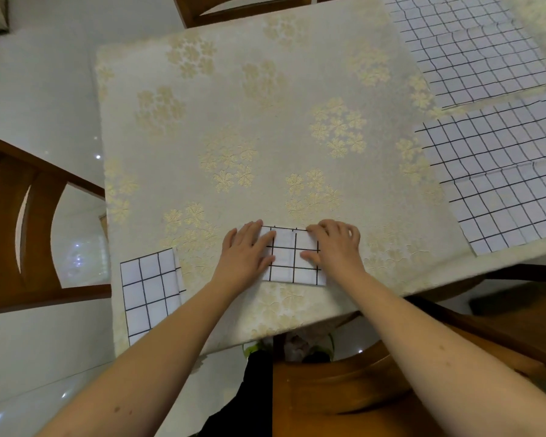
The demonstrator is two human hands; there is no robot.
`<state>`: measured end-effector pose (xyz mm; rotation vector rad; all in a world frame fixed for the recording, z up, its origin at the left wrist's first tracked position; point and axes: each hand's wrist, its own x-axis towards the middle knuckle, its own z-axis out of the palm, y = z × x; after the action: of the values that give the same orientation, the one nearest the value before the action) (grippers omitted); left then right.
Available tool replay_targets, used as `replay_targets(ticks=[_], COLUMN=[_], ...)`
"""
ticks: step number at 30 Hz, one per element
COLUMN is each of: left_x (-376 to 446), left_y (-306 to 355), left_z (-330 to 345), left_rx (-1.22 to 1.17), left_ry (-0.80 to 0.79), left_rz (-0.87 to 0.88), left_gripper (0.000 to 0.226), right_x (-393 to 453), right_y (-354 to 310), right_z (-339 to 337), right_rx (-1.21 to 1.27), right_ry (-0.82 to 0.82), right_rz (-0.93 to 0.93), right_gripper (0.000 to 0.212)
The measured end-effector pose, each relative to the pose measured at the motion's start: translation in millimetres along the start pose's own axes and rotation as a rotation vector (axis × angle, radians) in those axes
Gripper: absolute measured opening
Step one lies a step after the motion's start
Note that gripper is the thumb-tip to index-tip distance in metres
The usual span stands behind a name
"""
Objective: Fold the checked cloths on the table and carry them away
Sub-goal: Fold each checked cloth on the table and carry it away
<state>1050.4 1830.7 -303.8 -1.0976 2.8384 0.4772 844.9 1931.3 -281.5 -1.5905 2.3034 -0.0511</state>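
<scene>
A small folded white cloth with a black check (pixel 292 258) lies near the table's front edge. My left hand (pixel 246 250) presses flat on its left part with straight fingers. My right hand (pixel 334 244) rests on its right part, fingers bent over the far right corner and thumb on the cloth. Another folded checked cloth (pixel 150 290) lies at the front left corner of the table. Two unfolded checked cloths lie spread on the right: one at the far right (pixel 473 48) and one nearer (pixel 505 175).
The table wears a cream cloth with gold flowers (pixel 234 121). Wooden chairs stand at the left (pixel 19 222), at the far side (pixel 234 7) and right under me (pixel 344 389). A glossy white floor surrounds the table.
</scene>
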Motion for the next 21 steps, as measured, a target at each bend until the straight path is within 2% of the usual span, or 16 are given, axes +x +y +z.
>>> replay_targets(ticks=[3, 7, 10, 15, 17, 21], left_x=[20.1, 54.2, 62.1, 37.7, 22.6, -2.3], left_y=[0.9, 1.2, -2.3, -11.9, -18.4, -20.6], left_z=[-21.1, -51.6, -60.7, -58.2, -55.9, -57.2], left_rx=[0.026, 0.091, -0.008, -0.504, -0.661, -1.147], left_ry=[0.026, -0.209, -0.250, -0.175, -0.111, -0.075], left_rz=[-0.079, -0.179, -0.186, -0.225, -0.302, -0.520], left_gripper=[0.054, 0.049, 0.030, 0.025, 0.028, 0.037], right_x=[22.1, 35.4, 33.4, 4.6, -11.7, -39.7], right_y=[0.4, -3.5, -7.0, -0.3, 1.0, -5.7], right_z=[-21.4, -32.8, -33.0, -29.8, -29.9, -25.7], right_rx=[-0.022, -0.075, -0.009, 0.662, 0.861, 1.192], right_ry=[-0.130, -0.232, -0.211, -0.086, -0.117, -0.222], right_rz=[0.059, 0.114, 0.126, 0.251, 0.342, 0.455], right_gripper=[0.061, 0.055, 0.042, 0.036, 0.036, 0.017])
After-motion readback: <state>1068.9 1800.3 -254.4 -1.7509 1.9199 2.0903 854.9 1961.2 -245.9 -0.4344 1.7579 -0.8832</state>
